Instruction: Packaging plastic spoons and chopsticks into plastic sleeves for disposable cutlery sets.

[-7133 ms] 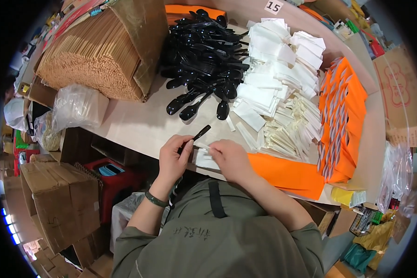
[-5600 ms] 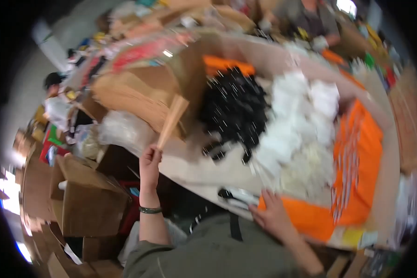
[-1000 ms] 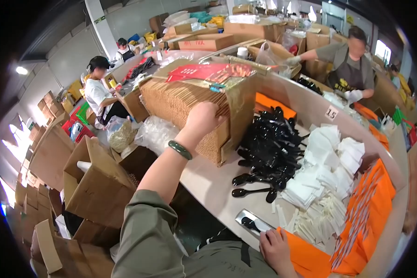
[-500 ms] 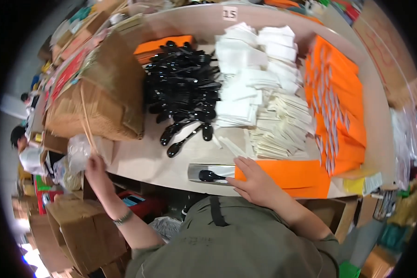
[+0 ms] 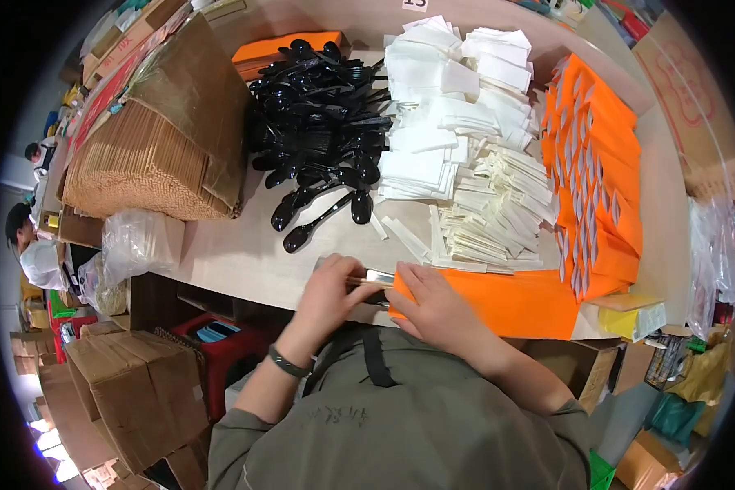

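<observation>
Between the closed fingers of my left hand are thin wooden chopsticks, their ends at the mouth of an orange sleeve lying along the table's front edge. My right hand lies over the sleeve's left end, fingers and thumb holding its mouth. A shiny metal strip shows between both hands. Black plastic cutlery at the sleeve's mouth is mostly covered by my fingers. Beyond my hands lie a heap of black plastic spoons and forks, white folded napkins and narrow cream paper packets.
A cardboard box packed with chopsticks stands on the left, beside a clear plastic bag. Stacked orange sleeves line the right side. Below left are a red stool and a carton. Other people are at far left.
My left hand has brought the chopsticks from beside the box rightward to the sleeve's mouth. My right hand stays on the sleeve, slightly further left.
</observation>
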A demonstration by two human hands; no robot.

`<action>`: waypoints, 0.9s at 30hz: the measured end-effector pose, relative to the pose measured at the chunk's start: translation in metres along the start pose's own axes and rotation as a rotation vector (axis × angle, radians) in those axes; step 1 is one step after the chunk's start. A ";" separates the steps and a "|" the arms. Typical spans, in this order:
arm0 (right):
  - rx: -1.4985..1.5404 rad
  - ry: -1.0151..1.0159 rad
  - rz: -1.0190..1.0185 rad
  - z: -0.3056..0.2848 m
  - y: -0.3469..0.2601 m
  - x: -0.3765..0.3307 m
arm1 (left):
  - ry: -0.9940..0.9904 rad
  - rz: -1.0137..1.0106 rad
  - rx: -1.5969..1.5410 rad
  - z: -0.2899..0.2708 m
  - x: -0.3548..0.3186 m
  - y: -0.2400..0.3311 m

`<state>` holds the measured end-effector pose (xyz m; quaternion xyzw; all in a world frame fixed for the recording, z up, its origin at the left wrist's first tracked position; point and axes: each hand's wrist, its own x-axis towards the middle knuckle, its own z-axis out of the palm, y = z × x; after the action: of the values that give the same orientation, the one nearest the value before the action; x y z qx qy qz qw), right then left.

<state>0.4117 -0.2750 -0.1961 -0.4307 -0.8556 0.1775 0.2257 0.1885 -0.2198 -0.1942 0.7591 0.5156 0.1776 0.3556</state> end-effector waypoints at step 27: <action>-0.320 -0.024 0.190 -0.150 0.101 -0.060 | -0.256 -0.074 -0.273 -0.002 -0.005 0.021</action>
<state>0.5904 -0.2502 -0.1352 -0.5378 -0.8310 0.0649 0.1266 0.1993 -0.2283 -0.1775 0.7007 0.4650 0.1348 0.5241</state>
